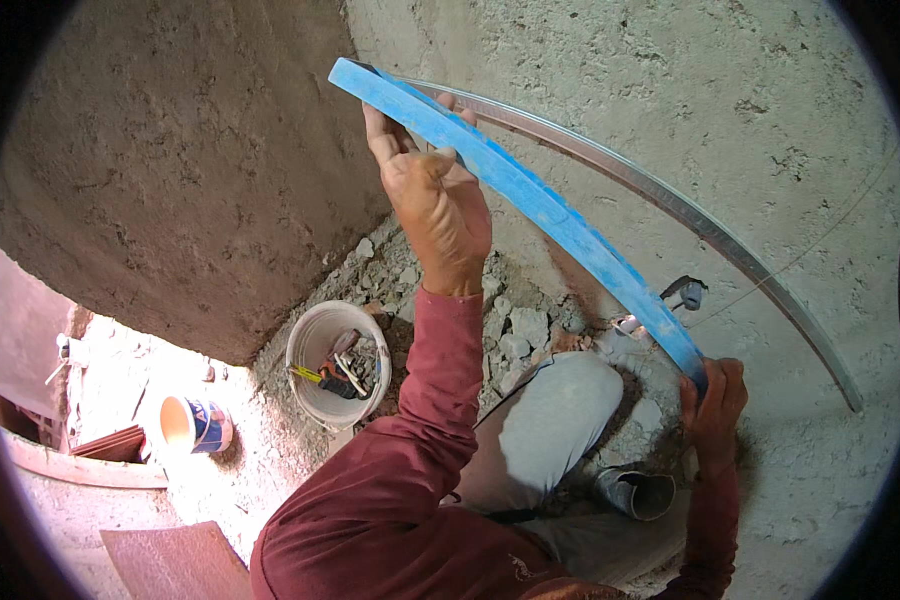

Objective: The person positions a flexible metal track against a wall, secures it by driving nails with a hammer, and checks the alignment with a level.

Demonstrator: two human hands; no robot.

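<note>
A long, narrow blue bar (560, 215) with a scuffed surface slants in front of the rough wall, from upper left down to the right. My left hand (435, 200) grips it near its upper end, thumb on the near side and fingers around behind. At its lower end my right hand (715, 410) is closed round it. Behind the bar, a long silver metal profile (690, 215) runs along the wall, apart from the bar over most of its length. Part of its upper end is hidden by the bar and my left hand.
Left of my knee, a white bucket (296, 345) holds hand tools, one yellow and black. Rubble (525, 325) lies along the wall's foot. A pipe stub (685, 293) sticks out of the wall; an open grey pipe (640, 495) sits by my leg. Farther left stands another bucket (210, 425).
</note>
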